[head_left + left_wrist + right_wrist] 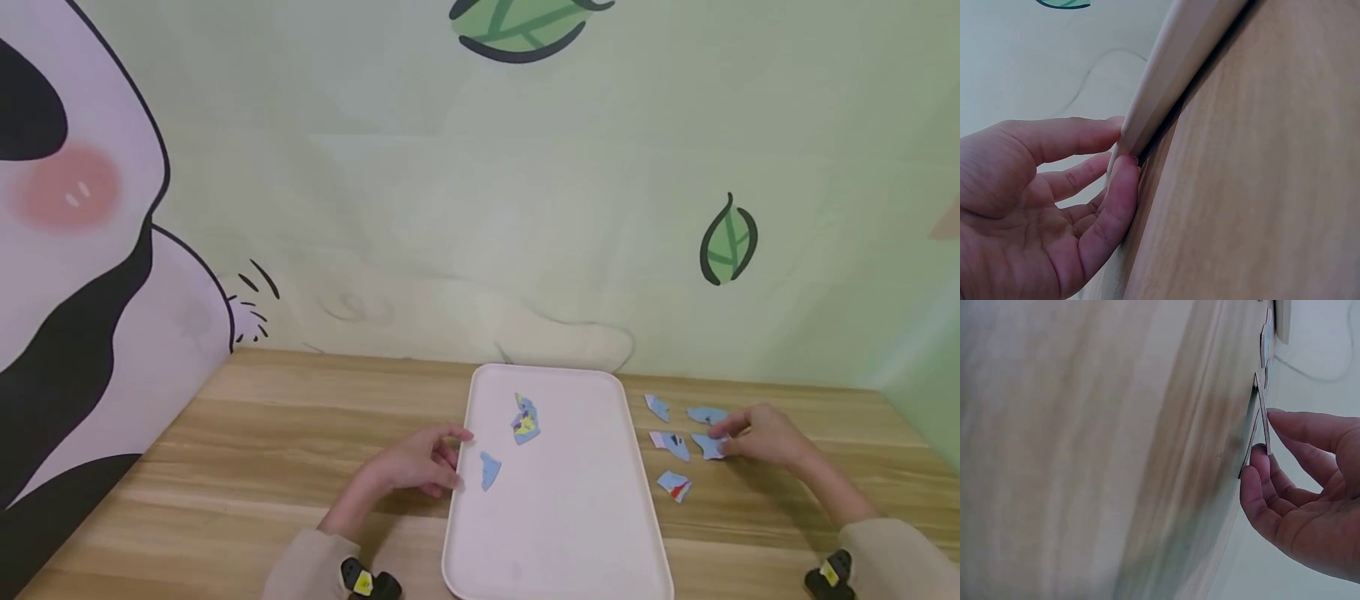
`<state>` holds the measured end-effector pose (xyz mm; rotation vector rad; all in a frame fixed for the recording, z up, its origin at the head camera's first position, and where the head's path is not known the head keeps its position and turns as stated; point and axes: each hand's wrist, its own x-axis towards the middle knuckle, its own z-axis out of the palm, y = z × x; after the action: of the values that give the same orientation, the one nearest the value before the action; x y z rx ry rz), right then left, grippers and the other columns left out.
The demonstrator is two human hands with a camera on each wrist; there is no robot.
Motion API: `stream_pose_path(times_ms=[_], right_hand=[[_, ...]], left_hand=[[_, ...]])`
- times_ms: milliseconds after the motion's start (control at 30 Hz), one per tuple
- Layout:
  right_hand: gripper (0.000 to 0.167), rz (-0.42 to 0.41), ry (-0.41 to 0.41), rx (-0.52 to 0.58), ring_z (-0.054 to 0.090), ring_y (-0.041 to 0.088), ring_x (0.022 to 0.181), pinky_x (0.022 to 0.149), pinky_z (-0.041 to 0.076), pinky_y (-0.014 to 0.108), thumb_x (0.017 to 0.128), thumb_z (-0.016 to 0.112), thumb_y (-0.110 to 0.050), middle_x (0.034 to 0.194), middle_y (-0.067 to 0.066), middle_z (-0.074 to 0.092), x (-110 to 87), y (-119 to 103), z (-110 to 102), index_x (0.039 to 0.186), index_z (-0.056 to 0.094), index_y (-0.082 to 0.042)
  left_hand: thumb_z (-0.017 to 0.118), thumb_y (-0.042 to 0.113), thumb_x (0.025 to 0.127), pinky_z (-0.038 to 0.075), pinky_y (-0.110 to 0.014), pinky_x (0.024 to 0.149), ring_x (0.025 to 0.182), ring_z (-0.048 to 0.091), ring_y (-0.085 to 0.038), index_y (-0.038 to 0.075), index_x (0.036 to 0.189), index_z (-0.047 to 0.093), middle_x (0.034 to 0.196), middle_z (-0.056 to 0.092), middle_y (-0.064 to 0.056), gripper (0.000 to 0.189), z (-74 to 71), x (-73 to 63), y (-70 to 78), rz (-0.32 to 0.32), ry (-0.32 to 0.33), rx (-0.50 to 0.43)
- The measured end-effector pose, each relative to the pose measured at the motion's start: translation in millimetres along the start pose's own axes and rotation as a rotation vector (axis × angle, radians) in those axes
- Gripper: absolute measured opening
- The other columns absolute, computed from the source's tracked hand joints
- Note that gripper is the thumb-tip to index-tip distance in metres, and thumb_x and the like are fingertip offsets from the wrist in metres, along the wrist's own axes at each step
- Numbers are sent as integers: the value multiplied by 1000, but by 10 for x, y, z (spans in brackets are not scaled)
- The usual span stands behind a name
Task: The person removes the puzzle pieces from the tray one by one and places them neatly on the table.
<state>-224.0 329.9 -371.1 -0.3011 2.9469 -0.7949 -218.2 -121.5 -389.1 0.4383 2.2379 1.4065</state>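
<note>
My left hand (pixel 420 458) holds the left rim of a white tray (pixel 562 517), its fingertips on the edge in the left wrist view. On the tray lie a light blue puzzle piece (pixel 491 471) and a multicoloured blue, yellow and purple patch of puzzle (pixel 526 419). Right of the tray, my right hand (pixel 765 435) pinches a flat, light blue puzzle piece (pixel 707 447) between thumb and fingers. The right wrist view shows this piece (pixel 1263 415) edge-on, tilted away from the table. Another blue piece (pixel 705 414) lies just beyond the fingertips.
More irregular puzzle pieces lie between the tray and my right hand: a small blue one (pixel 657 407), a blue and pink one (pixel 671 444) and one with red (pixel 675 486). A wood-grain table (pixel 300 417) meets a printed wall cloth (pixel 420 208) at the back.
</note>
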Motion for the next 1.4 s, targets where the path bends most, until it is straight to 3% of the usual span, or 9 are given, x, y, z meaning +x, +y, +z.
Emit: stream_pose_path(times_ms=[200,400,633,900,1100,1400], right_hand=[[23,5,-9,16,53,16,74,61,44,29,71,69,-6,88,18,66,2,42,19,90,68,6],[23,-11,8,-8,56,21,80,65,44,32,70,72,-7,87,18,67,7,34,16,88,68,7],[23,-22,0,-26,56,19,74,59,45,29,68,71,-3,84,18,66,-1,24,34,87,66,9],[24,-30,2,-35,58,22,75,61,45,31,68,71,-4,83,18,66,-7,27,36,87,66,9],[29,-53,-26,22,60,26,82,63,47,28,71,71,-8,90,20,66,-15,48,23,93,65,9],[39,86,-33,88,56,39,95,74,50,44,81,66,-20,108,27,58,-53,-60,-62,108,61,7]], left_hand=[[70,-2,73,53,-30,57,70,54,-17,1,126,45,88,52,-12,58,4,7,-11,8,-2,4],[68,-4,73,53,-30,57,69,55,-17,0,125,45,88,52,-13,58,-6,13,-15,24,-3,-6],[68,-4,73,53,-31,57,69,55,-17,0,126,44,89,52,-13,58,6,11,-32,22,-5,-13],[69,-2,74,53,-30,57,71,54,-17,2,126,45,90,52,-13,57,2,24,-35,5,3,-3],[69,-2,74,53,-29,57,70,55,-17,2,125,46,90,51,-12,57,5,25,-46,6,9,-3],[69,-1,74,53,-30,57,70,54,-17,3,125,46,90,51,-12,56,9,29,-38,1,16,11]])
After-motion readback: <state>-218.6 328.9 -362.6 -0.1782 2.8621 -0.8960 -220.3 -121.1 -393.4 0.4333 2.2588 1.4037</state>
